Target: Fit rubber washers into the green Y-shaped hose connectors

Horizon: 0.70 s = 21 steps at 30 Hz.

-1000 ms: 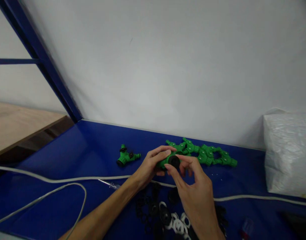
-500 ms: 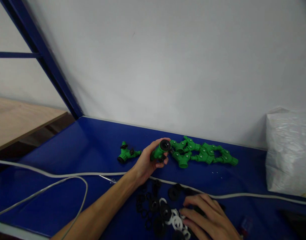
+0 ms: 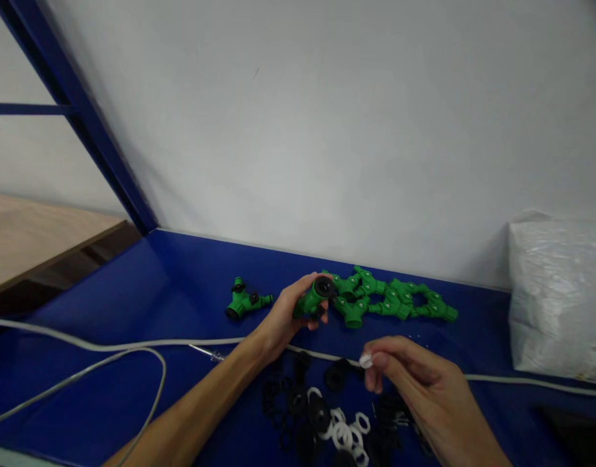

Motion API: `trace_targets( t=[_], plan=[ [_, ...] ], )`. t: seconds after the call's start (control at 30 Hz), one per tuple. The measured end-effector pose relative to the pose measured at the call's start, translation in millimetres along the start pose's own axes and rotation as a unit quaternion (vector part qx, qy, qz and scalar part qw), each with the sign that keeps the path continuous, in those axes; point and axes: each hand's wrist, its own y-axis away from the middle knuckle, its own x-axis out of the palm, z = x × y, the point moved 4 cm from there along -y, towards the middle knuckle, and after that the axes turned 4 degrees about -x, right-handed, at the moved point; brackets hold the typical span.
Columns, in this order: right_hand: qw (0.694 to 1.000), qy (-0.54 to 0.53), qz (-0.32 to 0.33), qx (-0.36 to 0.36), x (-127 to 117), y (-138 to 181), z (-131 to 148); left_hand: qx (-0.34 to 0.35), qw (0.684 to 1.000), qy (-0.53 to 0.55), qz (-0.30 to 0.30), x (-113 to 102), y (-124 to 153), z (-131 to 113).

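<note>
In the head view, we are holding a green Y-shaped hose connector (image 3: 313,299) in our left hand (image 3: 284,319), fingers wrapped around its body, at centre frame, its black-ringed mouth facing us. Our right hand (image 3: 424,386), at lower right, is pinching a small white ring (image 3: 365,360) at its fingertips, below and right of the connector, well apart from it. We are judging this ring not yet fitted. More green connectors (image 3: 395,301) are lying beyond, loose black and white rings (image 3: 336,425) below.
</note>
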Motion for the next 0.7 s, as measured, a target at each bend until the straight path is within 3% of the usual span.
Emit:
trace_targets(
  t=[0.13, 0.27, 0.37, 0.47, 0.57, 0.7],
  plan=[
    [0.994, -0.110, 0.008, 0.019, 7, -23, 10, -0.016, 1.000, -0.010, 0.005, 3, 2, 2],
    [0.993, -0.115, -0.015, -0.011, 7, -46, 11, -0.016, 0.999, -0.033, 0.012, 5, 5, 0],
    [0.994, -0.048, -0.059, -0.078, 5, -55, 9, -0.015, 0.998, -0.053, 0.018, 6, 5, 0],
    [0.974, 0.061, -0.101, -0.193, 7, -54, 12, -0.018, 0.998, -0.062, 0.017, 5, 3, 3],
    [0.944, 0.158, -0.081, -0.279, 15, -49, 15, -0.022, 0.997, -0.076, 0.008, 4, 2, 7],
    [0.917, 0.227, -0.068, -0.320, 20, -46, 17, -0.031, 0.994, -0.101, -0.006, 3, 3, 9]
  ],
)
